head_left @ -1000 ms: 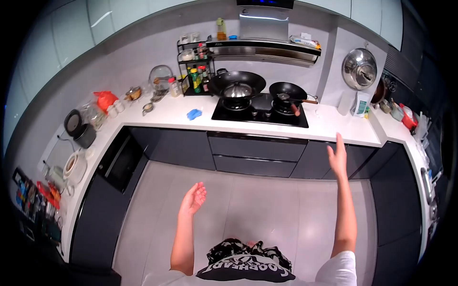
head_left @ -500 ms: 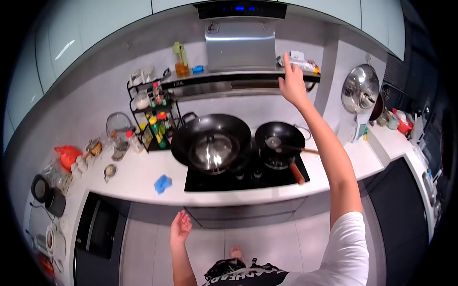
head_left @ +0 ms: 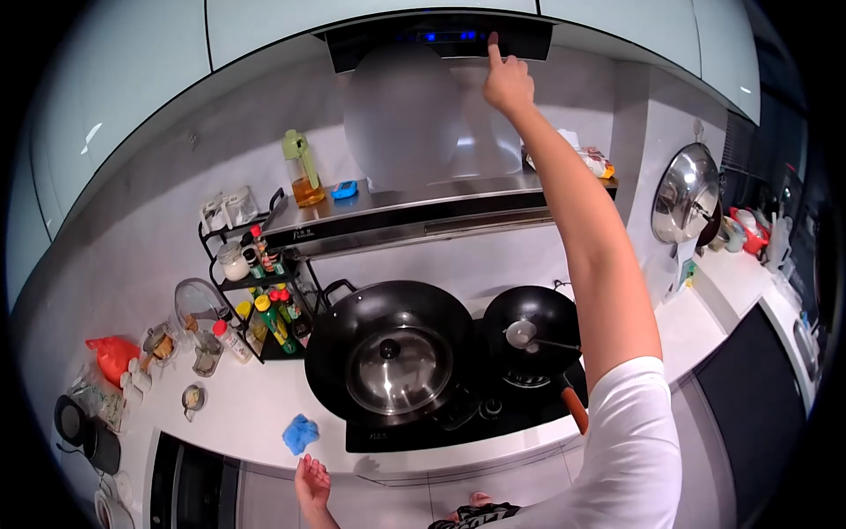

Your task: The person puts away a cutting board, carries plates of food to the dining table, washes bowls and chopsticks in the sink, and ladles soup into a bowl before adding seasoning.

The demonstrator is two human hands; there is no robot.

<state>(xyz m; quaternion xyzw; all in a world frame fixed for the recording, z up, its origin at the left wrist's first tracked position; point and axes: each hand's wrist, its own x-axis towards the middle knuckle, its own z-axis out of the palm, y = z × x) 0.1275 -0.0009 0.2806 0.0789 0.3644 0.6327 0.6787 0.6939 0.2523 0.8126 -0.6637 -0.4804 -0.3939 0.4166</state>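
My right hand [head_left: 509, 84] is raised at the top, its index finger stretched out and the other fingers curled, with nothing held. The fingertip is at the right part of the black range hood panel [head_left: 397, 48], close to its blue lit display; whether it touches cannot be told. My left hand [head_left: 313, 482] hangs low by the counter's front edge, holding nothing, fingers loosely apart. Just above it in view, a crumpled blue cloth [head_left: 300, 434] lies on the white counter [head_left: 238, 414].
A large black wok [head_left: 322, 353] with a glass lid [head_left: 401, 375] inside stands on the cooktop [head_left: 397, 439]. Right of it, a smaller pan [head_left: 502, 317] holds a ladle [head_left: 520, 332]. A seasoning rack [head_left: 231, 284] and an oil bottle [head_left: 304, 172] stand left.
My right hand has moved up and left to the hood panel. The view has tilted up, so the stove sits lower. My left hand appears nearer the blue cloth.
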